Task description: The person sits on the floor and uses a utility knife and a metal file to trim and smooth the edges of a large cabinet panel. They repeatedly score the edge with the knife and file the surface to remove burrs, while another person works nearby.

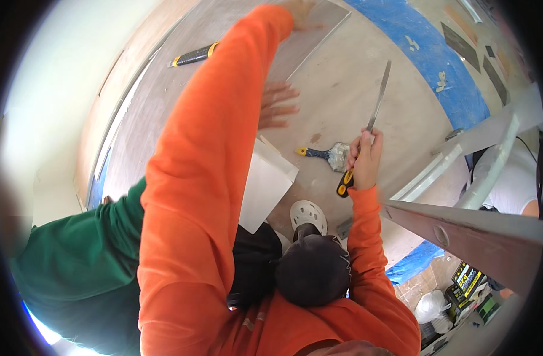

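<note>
My right hand (366,153) is closed around a keyhole saw (379,98), gripping it where the narrow metal blade meets the black-and-yellow handle (345,183). The blade points up and away; its teeth are too small to see. My left arm stretches far forward, and my left hand (300,13) reaches over a brown board (230,26), its fingers smeared by motion. Beside my left forearm shows another person's spread hand (276,105), apparently joined to a green sleeve (88,243) behind my arm. A wide scraper (331,155) with a dirty blade lies left of my right hand.
A black-and-yellow utility knife (193,55) rests on the board at left. A white panel piece (265,184) stands near my white clog (308,215). A metal ladder-like frame (461,228) fills the right side. Blue sheeting (425,47) covers floor at far right.
</note>
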